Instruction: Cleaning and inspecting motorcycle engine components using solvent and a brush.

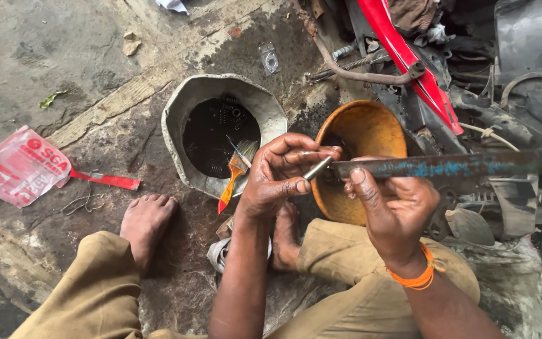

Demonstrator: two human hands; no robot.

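Your left hand (277,179) pinches a small, smooth, shiny metal pin (317,169); your right hand (396,204) holds a long flat metal blade (446,165), matt, with worn blue paint. Below sits a dull, grimy orange bowl (365,129) on rough, oily concrete floor (51,56).

My left hand (277,176) covers most of the small metal pin (317,168); only its tip shows. My right hand (396,207) hides the near end of the long flat metal bar (446,166), whose far end runs off the right edge. Paintbrush (236,172): bristle tips sunk in dark liquid in the grey basin (180,116). Orange bowl (362,129) half behind my hands, contents unclear. Red motorbike frame (409,56) cut off at top. My knees leave the bottom edge.
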